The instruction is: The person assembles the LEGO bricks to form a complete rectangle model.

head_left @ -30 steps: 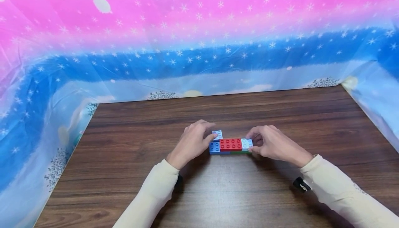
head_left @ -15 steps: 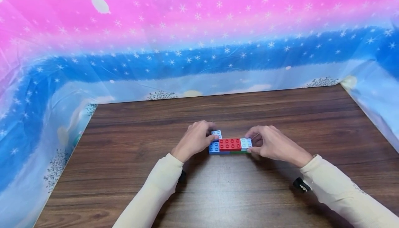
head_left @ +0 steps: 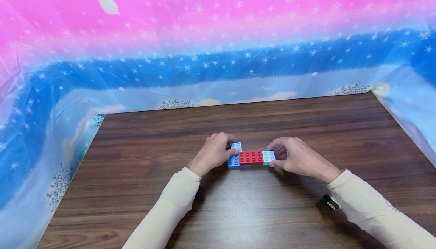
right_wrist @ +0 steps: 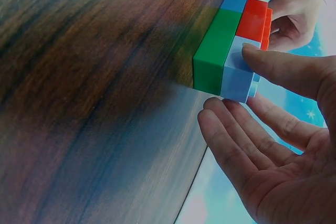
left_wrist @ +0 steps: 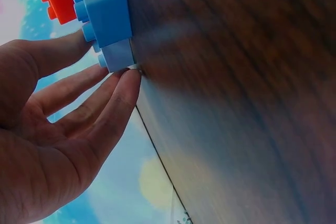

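Observation:
A low build of toy building bricks lies on the wooden table. A red brick (head_left: 251,158) sits on top, across a blue brick (head_left: 233,162) at the left and a green brick (right_wrist: 212,56) at the right. Beside the red one, on the green, is a light blue brick (right_wrist: 241,69). Another light blue brick (left_wrist: 118,55) adjoins the blue one at the back left. My left hand (head_left: 212,152) pinches that back-left brick, thumb by the studs and fingers at its far end. With thumb in front and fingers behind, my right hand (head_left: 297,157) holds the right-end light blue brick.
The brown wooden table (head_left: 163,128) spreads around the bricks. A pink and blue snowflake-patterned cloth (head_left: 218,63) hangs along its back and sides. Dark devices, one of them a black clip (head_left: 328,201), show at both sleeves.
My left hand has shifted slightly right, its thumb lying further over the front of the back-left light blue brick. The right hand and the build have stayed almost still.

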A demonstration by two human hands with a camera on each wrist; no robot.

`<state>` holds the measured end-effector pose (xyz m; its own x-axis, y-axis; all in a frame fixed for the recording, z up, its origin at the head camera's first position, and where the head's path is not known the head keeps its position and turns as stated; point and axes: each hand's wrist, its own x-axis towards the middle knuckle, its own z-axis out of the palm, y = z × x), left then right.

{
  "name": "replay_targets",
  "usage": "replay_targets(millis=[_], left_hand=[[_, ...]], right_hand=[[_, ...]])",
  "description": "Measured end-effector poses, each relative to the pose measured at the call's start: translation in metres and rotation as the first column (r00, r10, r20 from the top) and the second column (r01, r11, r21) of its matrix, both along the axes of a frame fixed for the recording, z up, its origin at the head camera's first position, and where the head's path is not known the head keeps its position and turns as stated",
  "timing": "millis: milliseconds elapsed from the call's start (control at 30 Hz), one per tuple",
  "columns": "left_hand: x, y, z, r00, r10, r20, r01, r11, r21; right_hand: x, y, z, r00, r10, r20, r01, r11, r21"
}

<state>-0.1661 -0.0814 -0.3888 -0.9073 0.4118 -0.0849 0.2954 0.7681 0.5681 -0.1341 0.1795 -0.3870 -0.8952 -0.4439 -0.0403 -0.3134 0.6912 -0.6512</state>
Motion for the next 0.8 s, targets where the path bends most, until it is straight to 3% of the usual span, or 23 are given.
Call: replay_targets(millis=[400, 800], left_hand=[[0.001, -0.007, 0.0, 0.999, 0.009, -0.042, -0.008, 1.0, 0.024], [0.022, -0.025, 0.015, 0.989, 0.056, -0.14, -0.052, 0.998, 0.028]], right_hand=[[-0.001, 0.0, -0.002, 1.0, 0.009, -0.002, -0.009, 1.0, -0.004], [0.0, 0.002, -0.001, 1.0, 0.015, -0.008, -0.015, 1.0, -0.027]])
